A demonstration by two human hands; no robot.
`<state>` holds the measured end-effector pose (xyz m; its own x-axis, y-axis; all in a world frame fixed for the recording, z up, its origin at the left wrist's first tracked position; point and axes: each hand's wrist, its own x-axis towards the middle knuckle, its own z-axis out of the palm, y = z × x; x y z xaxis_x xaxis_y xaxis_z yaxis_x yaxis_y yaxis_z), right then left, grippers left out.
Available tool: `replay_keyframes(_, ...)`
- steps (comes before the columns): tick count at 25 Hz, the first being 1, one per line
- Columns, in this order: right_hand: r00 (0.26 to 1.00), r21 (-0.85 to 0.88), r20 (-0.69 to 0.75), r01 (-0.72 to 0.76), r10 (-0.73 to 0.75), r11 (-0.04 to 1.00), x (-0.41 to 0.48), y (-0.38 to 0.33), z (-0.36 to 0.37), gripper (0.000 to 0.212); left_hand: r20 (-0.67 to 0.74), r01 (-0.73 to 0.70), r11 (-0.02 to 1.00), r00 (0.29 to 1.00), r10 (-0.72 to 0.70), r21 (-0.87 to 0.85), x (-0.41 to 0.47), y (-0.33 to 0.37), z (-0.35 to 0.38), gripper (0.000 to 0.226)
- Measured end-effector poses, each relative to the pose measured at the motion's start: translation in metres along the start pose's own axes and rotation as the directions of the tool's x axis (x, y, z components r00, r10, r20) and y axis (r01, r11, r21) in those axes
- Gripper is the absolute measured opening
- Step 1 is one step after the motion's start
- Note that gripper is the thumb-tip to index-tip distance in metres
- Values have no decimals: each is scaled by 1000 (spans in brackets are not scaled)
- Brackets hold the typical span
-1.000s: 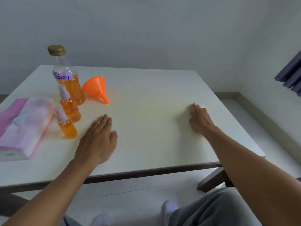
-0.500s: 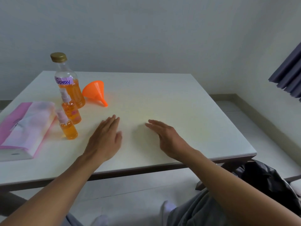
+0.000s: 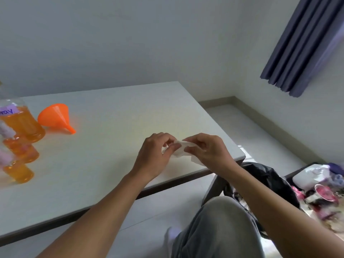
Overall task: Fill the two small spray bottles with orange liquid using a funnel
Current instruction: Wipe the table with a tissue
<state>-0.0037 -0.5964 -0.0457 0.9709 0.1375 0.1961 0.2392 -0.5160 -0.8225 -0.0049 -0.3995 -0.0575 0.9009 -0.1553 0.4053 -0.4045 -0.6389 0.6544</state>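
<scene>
Both hands pinch a crumpled white tissue (image 3: 181,152), well right of the funnel.

I log the funnel (image 3: 55,117) as a smooth, bright orange plastic cone lying on its side on the matt white table (image 3: 111,112). Its long axis runs diagonally, with the narrow spout pointing near-right and the wide mouth turned far-left. Just left of the funnel stands the large bottle (image 3: 20,123), clear, round and upright, holding orange liquid, with a pale purple handwritten label cut off by the frame edge. Left of the funnel and nearer to me, the far spray bottle (image 3: 22,151) and near spray bottle (image 3: 17,173) stand upright. They are clear cylinders of orange liquid with pale, blurred tops. The left hand (image 3: 154,155) and right hand (image 3: 206,151) have curled fingers, each nipping one end of the soft, wrinkled tissue. I cannot tell whether it touches the tabletop.
</scene>
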Motion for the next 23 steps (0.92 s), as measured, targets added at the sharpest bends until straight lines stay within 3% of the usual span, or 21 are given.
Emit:
replay_keyframes(5, 958, -13, -265, -118, 110, 993, -13, 57, -71, 13, 28, -10, 998, 1000, 12, -57, 14, 25, 55, 5)
replay_keyframes(9, 774, 121, -577, -236, 262, 964, -24, 105, -125, 11, 96, -44, 999, 995, 42, 25, 15, 26, 89, 18)
replay_keyframes(11, 671, 198, -644, -317, 367, 928, -32, 133, -142, 12, 195, -66, 991, 980, 42, 118, 12, 25, 102, 32)
replay_keyframes(16, 506, 254, -608, -606, 611, 754, -61, 207, -140, 20, 314, -125, 963, 948, 46, 238, 11, 17, 111, 44)
replay_keyframes(20, 361, 364, -515, -729, 777, 580, -88, 245, -112, 28, 312, -138, 959, 948, 55, 249, 11, 15, 111, 44)
replay_keyframes(23, 311, 351, -422, -810, 852, 469, -108, 255, -94, 41, 313, -145, 958, 948, 63, 246, 10, 14, 113, 43)
